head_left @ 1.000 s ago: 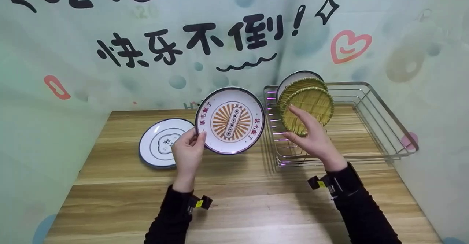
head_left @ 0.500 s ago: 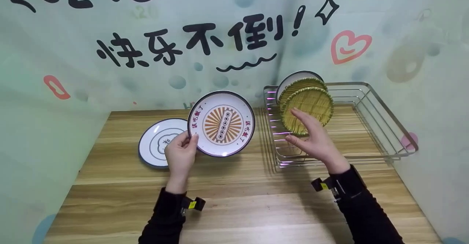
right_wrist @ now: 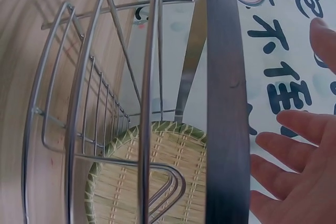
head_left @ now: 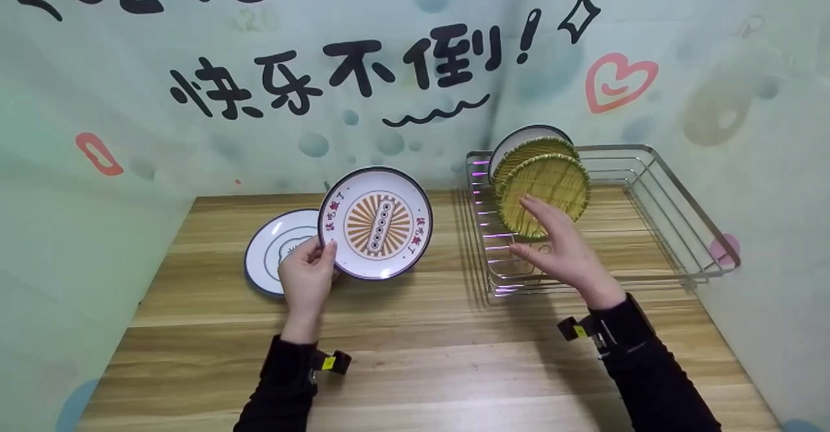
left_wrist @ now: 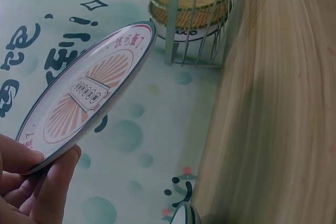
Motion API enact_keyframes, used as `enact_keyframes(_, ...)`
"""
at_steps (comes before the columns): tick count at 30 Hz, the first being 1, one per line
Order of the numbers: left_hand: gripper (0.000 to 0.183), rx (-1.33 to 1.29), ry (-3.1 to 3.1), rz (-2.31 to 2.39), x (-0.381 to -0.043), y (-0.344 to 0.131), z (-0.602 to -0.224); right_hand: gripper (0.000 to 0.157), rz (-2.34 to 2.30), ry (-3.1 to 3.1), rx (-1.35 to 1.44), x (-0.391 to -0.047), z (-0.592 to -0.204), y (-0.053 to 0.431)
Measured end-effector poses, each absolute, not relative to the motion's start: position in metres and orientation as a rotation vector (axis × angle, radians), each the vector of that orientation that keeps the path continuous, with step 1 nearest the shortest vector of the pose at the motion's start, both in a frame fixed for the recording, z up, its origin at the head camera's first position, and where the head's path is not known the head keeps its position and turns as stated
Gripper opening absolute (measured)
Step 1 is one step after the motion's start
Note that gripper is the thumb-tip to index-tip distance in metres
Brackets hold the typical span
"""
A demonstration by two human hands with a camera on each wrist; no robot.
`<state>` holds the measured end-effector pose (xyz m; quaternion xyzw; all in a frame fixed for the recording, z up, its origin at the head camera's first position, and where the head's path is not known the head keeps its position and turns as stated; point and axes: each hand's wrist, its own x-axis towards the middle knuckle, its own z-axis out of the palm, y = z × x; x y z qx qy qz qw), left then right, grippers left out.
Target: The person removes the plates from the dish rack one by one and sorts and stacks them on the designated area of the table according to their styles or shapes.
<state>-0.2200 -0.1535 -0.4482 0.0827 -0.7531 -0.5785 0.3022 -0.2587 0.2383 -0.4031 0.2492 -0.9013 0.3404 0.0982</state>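
My left hand [head_left: 306, 280] pinches the rim of a white plate [head_left: 376, 223] between thumb and fingers, holding it tilted up above the table. The plate has a dark rim, an orange sunburst and red lettering; in the left wrist view the same plate [left_wrist: 86, 95] slants up from the fingers. Behind that hand, another blue-rimmed white plate [head_left: 264, 250] lies on the table, partly hidden. My right hand [head_left: 569, 250] holds nothing, its thumb and fingers spread in front of a round woven bamboo tray [head_left: 551, 189] in the wire rack [head_left: 687, 202].
Behind the front bamboo tray, a second bamboo tray [head_left: 512, 156] and a white plate [head_left: 532, 135] stand upright at the rack's left end. The wooden table [head_left: 415, 367] meets a printed backdrop [head_left: 285, 153] at the back.
The left hand has carried its plate left and slightly down, covering more of the plate on the table. The right hand has drifted slightly right and down, still empty.
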Motion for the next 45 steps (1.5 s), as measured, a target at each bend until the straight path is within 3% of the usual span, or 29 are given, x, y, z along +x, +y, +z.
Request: enact_keyframes(45,0.021,0.474,-2.028,-1.627,-0.218,-0.208,-0.468,0.080,0.814,-2.771,0.668,-0.262,-0.410,0.267)
